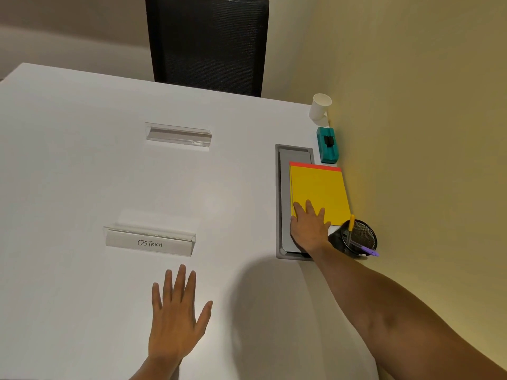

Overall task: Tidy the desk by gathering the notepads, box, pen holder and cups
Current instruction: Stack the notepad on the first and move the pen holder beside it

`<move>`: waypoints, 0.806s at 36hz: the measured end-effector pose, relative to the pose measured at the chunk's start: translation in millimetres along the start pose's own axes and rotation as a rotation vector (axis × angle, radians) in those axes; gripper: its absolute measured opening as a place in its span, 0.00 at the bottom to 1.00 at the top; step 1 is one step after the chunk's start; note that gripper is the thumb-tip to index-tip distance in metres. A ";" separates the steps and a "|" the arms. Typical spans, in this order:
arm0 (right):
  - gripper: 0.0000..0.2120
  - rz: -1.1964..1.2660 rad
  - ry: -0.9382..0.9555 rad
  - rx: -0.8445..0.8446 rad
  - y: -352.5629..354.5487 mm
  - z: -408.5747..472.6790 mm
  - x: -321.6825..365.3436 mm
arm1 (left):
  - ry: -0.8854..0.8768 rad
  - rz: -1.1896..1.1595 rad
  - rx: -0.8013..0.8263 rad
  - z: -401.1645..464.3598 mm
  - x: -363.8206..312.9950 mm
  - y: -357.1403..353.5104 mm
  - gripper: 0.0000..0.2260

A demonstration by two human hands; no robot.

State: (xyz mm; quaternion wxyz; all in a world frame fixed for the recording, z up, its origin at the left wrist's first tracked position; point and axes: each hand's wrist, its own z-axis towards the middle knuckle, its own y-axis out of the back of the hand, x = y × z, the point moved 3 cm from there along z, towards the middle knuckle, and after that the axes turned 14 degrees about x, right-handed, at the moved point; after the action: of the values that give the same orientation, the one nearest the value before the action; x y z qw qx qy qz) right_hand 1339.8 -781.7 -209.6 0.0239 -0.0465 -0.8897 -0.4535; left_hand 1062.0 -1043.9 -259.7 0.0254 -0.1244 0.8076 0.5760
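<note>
A yellow notepad [318,192] with a red top strip lies at the desk's right side by the wall, on what looks like another pad beneath it. My right hand [310,226] rests flat on its near left corner with straight fingers. Just right of that hand stands a black mesh pen holder [362,235] holding a yellow pen and a purple pen. A teal box [326,145] sits beyond the notepad. White paper cups [319,106] stand in the far right corner. My left hand [177,305] lies flat and spread on the white desk [82,174], holding nothing.
A grey recessed cable tray [282,193] runs under the notepad's left edge. Two clear acrylic name holders sit mid-desk, a blank one [178,134] and one reading OSTRICH [149,241]. A black mesh chair [208,42] stands behind the desk. A yellow wall [425,133] bounds the right.
</note>
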 end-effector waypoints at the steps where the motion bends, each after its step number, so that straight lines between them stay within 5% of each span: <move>1: 0.26 0.005 0.000 0.000 0.2 -0.5 0.4 | -0.002 0.004 0.002 0.2 0.4 -0.5 0.35; 20: 0.25 0.107 -0.038 -0.008 4.9 -0.7 10.5 | -0.006 0.008 -0.025 -0.1 0.2 -1.7 0.35; 29: 0.32 0.184 0.119 -0.035 -5.1 -21.0 6.0 | -0.005 0.008 -0.006 1.8 0.5 -4.8 0.35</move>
State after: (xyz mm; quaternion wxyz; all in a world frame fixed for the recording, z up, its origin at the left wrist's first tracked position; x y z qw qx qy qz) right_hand 1333.3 -801.3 -200.8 0.1171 -0.1014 -0.8705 -0.4671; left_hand 1062.5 -1043.7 -264.9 0.0248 -0.1199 0.8062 0.5788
